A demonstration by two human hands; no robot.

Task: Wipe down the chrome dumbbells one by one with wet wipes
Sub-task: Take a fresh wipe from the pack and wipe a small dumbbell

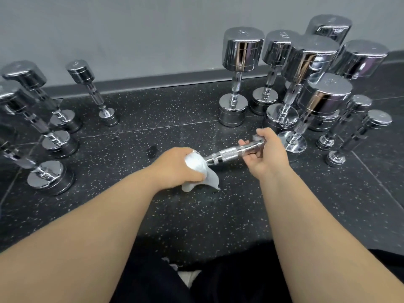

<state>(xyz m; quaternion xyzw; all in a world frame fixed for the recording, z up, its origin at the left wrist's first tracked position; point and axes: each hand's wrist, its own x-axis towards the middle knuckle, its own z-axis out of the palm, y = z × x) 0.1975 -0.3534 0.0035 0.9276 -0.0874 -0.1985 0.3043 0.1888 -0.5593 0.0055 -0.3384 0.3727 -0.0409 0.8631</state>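
On the speckled floor (175, 215), upright dumbbells (240, 51) crowd beyond the right hand (269, 156), with a smaller group (50, 176) out past the left hand (175, 167) (which lot is clean, I cannot tell). Between the hands a small dumbbell (231, 153) is held level. The right grips one end and the left clutches a wipe (196, 165) round the other. One is in progress and probably many are left.

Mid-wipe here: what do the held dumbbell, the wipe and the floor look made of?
The dumbbell looks like metal with a mirror chrome finish, given its sharp reflections; its grip is knurled. The wipe is likely thin white nonwoven cloth: it drapes limply. The floor is probably matte black rubber, speckled white.
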